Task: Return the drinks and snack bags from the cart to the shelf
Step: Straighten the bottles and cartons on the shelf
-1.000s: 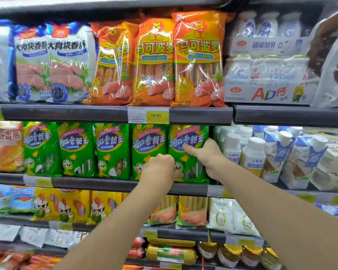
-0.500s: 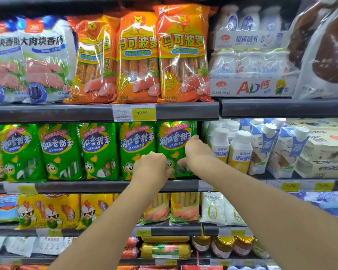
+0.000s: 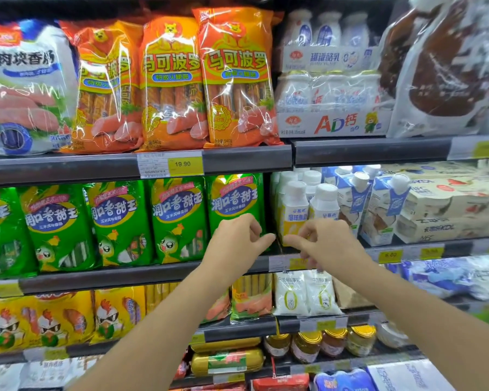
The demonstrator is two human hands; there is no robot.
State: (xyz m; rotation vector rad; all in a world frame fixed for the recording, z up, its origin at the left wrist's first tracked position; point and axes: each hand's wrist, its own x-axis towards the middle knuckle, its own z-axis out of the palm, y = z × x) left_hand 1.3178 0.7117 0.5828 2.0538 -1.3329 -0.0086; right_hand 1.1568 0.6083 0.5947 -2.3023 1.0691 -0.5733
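Supermarket shelf [image 3: 141,276], fully stocked; rightmost green sausage bag [image 3: 235,204] stands in its row — looks placed. Left hand [image 3: 237,244] and right hand [image 3: 326,244] empty, fingers loosely spread. Cart unseen — remaining items unknown.

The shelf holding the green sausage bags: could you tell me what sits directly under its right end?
Under the shelf, a green-edged sausage pack and two white pouches stand. The left hand and forearm cover whatever lies left of them.

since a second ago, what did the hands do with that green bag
Both hands let go of the rightmost green bag and drew back. The left hand and right hand now hang open in front of the shelf edge, fingers loose. The bag stays upright in its row; nothing else moved.
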